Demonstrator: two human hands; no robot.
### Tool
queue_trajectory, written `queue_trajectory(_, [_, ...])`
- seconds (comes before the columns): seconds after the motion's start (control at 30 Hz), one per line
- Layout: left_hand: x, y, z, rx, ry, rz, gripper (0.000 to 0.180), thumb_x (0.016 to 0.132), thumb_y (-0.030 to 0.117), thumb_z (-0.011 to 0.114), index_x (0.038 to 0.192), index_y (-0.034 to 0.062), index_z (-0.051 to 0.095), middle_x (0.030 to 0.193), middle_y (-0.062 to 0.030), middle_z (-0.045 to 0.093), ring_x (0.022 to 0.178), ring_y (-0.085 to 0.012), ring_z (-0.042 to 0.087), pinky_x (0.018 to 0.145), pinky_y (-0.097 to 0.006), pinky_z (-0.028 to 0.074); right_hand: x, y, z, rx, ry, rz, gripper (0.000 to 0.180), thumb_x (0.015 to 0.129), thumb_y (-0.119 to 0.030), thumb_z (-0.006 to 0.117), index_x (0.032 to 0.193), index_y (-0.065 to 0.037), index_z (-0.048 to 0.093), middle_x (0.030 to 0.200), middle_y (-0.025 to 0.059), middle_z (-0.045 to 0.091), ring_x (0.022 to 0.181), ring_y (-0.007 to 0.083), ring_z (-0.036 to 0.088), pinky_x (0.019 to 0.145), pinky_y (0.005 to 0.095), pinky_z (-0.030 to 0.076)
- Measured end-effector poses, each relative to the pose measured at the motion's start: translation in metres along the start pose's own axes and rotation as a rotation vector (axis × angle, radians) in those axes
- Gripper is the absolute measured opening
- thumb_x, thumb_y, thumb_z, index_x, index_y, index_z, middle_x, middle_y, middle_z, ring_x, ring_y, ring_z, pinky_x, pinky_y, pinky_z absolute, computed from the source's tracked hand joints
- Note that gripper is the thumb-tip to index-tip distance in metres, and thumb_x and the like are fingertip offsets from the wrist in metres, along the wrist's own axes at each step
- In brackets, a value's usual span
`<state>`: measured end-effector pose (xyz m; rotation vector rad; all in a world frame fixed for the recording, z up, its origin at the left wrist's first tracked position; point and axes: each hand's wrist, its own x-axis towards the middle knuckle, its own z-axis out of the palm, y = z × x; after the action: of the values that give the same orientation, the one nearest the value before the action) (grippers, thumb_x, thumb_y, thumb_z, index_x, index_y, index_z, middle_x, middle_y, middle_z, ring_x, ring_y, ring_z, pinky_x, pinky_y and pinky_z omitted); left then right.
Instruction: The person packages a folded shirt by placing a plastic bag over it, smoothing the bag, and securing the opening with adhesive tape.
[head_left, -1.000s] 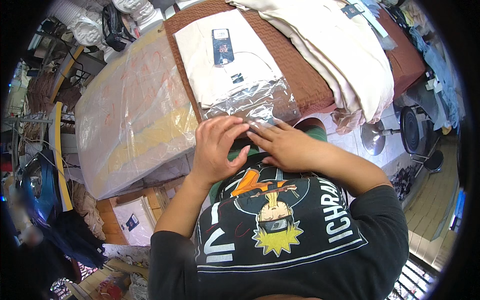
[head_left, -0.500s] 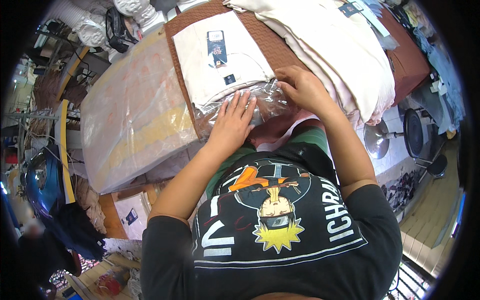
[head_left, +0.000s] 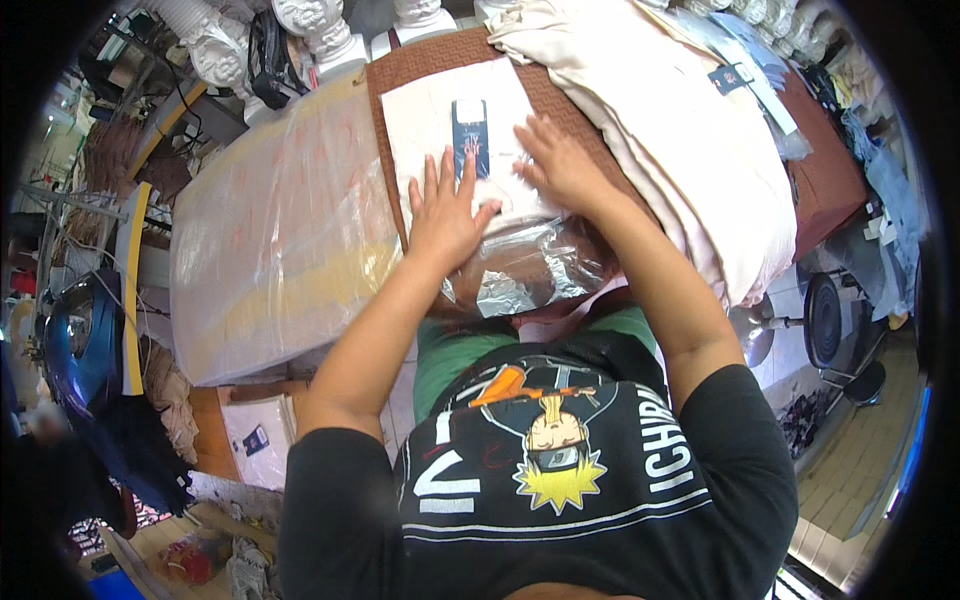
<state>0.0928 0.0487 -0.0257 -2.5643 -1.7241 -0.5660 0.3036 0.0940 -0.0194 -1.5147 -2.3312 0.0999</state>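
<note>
A folded cream shirt (head_left: 425,115) lies in a clear plastic bag on the brown cloth of the table. It carries a dark blue hang tag (head_left: 470,135). The bag's loose end (head_left: 530,270) hangs crinkled over the near side, toward my body. My left hand (head_left: 445,205) rests on the bagged shirt with its fingers spread, the fingertips beside the tag. On the shirt's right edge is my right hand (head_left: 560,165), fingers apart and nothing held. Under my palms the shirt's collar end is partly hidden.
Cream garments (head_left: 650,130) lie in a large pile to the right. A plastic-wrapped board or slab (head_left: 285,220) fills the left side. Another folded, tagged garment (head_left: 258,440) lies lower left. White balusters (head_left: 325,40) stand behind, and a round black stool (head_left: 823,320) is at right.
Both hands have moved away from my body, from the bag's loose end up onto the shirt. The right hand's fingers have straightened. My view has shifted slightly.
</note>
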Motion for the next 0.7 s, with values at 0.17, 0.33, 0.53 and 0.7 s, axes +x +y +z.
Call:
queue_trajectory(0.17, [-0.004, 0.002, -0.003, -0.007, -0.013, 0.001, 0.084, 0.083, 0.064, 0.048, 0.144, 0.0087, 0.029, 0.149, -0.0222, 0.020, 0.139, -0.0405, 0.013, 0.109, -0.057, 0.011, 0.035, 0.011, -0.004, -0.005, 0.057, 0.010, 0.062, 0.094, -0.048, 0.041, 0.141, -0.009, 0.033, 0.148, 0.0168, 0.027, 0.139, 0.0318, 0.021, 0.109, 0.0523, 0.022])
queue_trajectory(0.33, [-0.003, 0.007, -0.010, -0.039, -0.066, -0.004, 0.096, 0.076, 0.069, 0.053, 0.144, 0.0071, 0.028, 0.150, -0.0221, 0.018, 0.140, -0.0406, 0.009, 0.108, -0.059, 0.009, 0.084, 0.007, 0.012, -0.049, 0.006, 0.037, 0.072, 0.092, -0.056, 0.036, 0.142, -0.005, 0.030, 0.149, 0.0163, 0.025, 0.140, 0.0297, 0.018, 0.111, 0.0525, 0.015])
queue_trajectory(0.53, [0.000, 0.007, -0.013, -0.069, -0.121, -0.007, 0.097, 0.075, 0.069, 0.055, 0.144, 0.0064, 0.028, 0.150, -0.0223, 0.016, 0.140, -0.0413, 0.008, 0.108, -0.061, 0.008, 0.102, 0.029, 0.019, -0.140, -0.031, 0.268, 0.085, 0.089, -0.065, 0.033, 0.143, 0.000, 0.025, 0.150, 0.0175, 0.022, 0.141, 0.0294, 0.016, 0.111, 0.0548, 0.012])
queue_trajectory(0.7, [-0.003, 0.005, -0.016, -0.118, -0.139, -0.017, 0.093, 0.074, 0.061, 0.062, 0.142, 0.0055, 0.032, 0.149, -0.0222, 0.018, 0.140, -0.0391, 0.009, 0.108, -0.058, 0.010, 0.130, 0.031, 0.030, -0.040, -0.115, 0.141, 0.069, 0.094, -0.057, 0.028, 0.142, -0.007, 0.032, 0.151, 0.0145, 0.023, 0.140, 0.0300, 0.017, 0.110, 0.0551, 0.014])
